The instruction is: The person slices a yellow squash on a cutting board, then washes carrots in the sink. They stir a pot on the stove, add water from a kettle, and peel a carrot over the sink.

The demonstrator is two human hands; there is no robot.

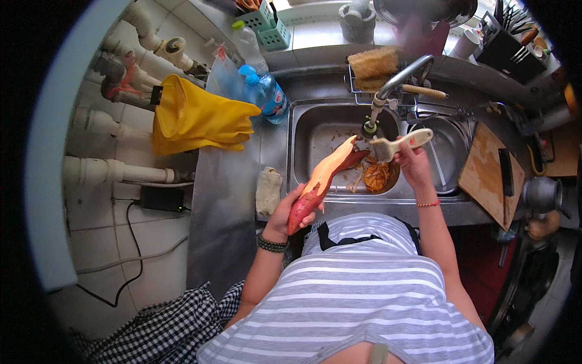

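Observation:
My left hand (pixel 284 210) grips the lower end of a long sweet potato (pixel 322 177), tilted up and to the right over the sink's front edge. Its upper side is bared to pale orange flesh, while red skin covers the lower end and right side. In my right hand (pixel 413 164) is a cream-handled peeler (pixel 402 144), its head near the sweet potato's far tip but apart from it. Beneath them, in the steel sink basin (pixel 313 123), orange peelings (pixel 376 176) lie in a heap, with scraps scattered around.
A curved faucet (pixel 407 75) hangs over the basin. Yellow rubber gloves (pixel 200 116) hang at left, near blue bottles (pixel 270 95). A folded cloth (pixel 269 191) lies left of the sink. To the right are a round pan (pixel 448 154) and a cutting board (pixel 484 175) bearing a knife (pixel 505 177).

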